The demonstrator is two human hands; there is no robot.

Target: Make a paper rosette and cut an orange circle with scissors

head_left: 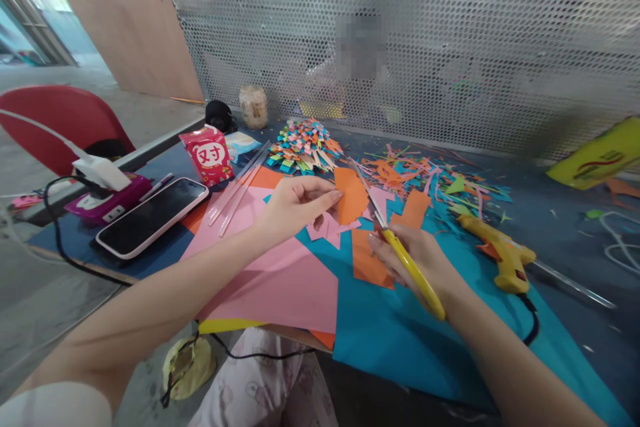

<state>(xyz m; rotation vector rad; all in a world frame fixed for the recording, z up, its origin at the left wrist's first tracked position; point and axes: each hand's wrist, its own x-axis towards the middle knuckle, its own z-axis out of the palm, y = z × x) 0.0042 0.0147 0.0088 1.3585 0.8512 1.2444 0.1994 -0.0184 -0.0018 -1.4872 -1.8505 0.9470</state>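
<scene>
My left hand (300,207) pinches the left edge of a piece of orange paper (350,197) between thumb and fingers. Around the yellow handles of a pair of scissors (407,267) my right hand (415,257) is closed. Their blades point up and away, along the right edge of that paper; whether they touch it I cannot tell. Other orange pieces (373,267) lie under and beside my right hand. Beneath both hands are a large pink sheet (280,287) and a blue sheet (395,333), with small pink cut pieces (327,230) between them.
Behind my hands are a heap of colourful paper pieces (305,147) and paper scraps (400,170). A yellow glue gun (500,257) lies right, with its cord. Clear glue sticks (240,190), a phone (153,217) and a power strip (107,199) are left. A perforated metal panel (425,33) stands behind.
</scene>
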